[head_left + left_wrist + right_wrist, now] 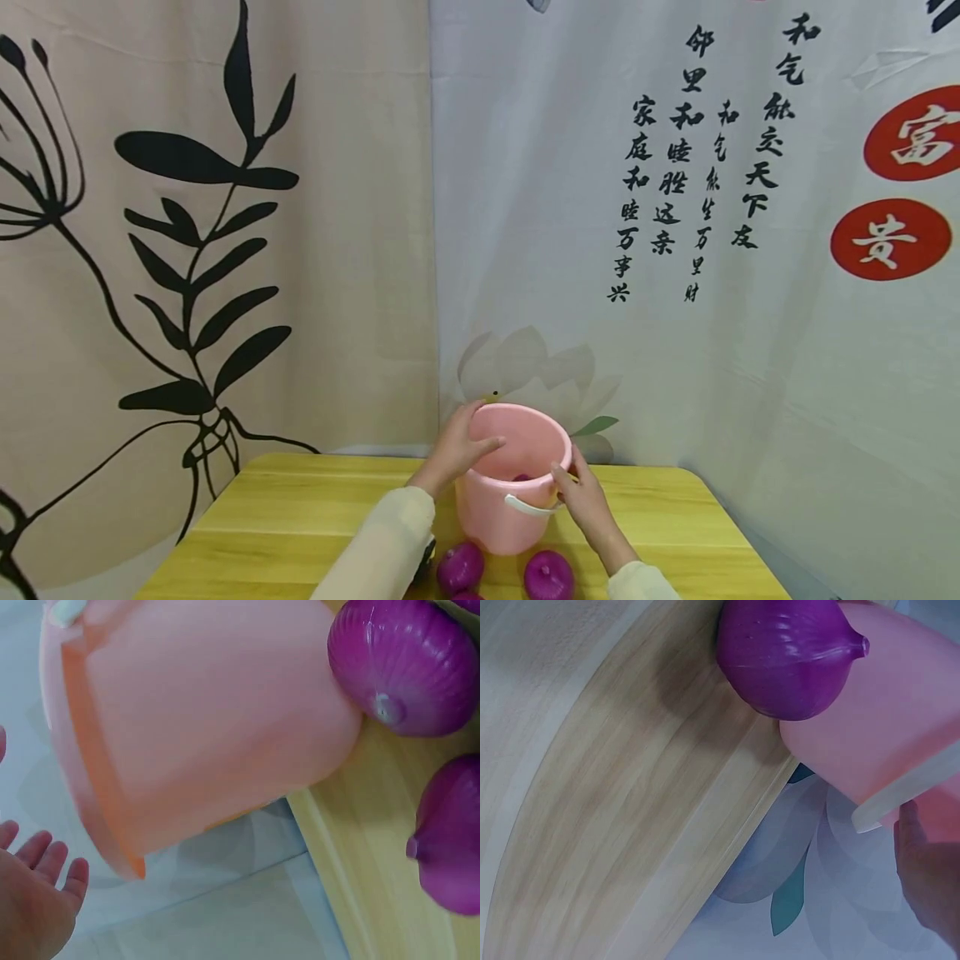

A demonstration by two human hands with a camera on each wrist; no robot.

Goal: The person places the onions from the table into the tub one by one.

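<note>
A pink bucket (498, 521) with a white handle (531, 506) stands on the yellow wood-grain table. My left hand (459, 446) is at its left rim, thumb stretched over the mouth; in the left wrist view its fingers (51, 862) are spread beside the rim. With my right hand (588, 500) I grip the right rim, thumb on the near edge and fingers outside, close to the handle. A bit of something purple (522, 477) shows inside the bucket; the rest is hidden by its wall. Purple onions (461, 568) (549, 575) lie in front.
Another purple onion (467, 596) is cut off by the bottom edge of the head view. A dark object (425, 562) is mostly hidden by my left sleeve. The table (322, 500) ends close behind the bucket, where a printed curtain (360, 250) hangs.
</note>
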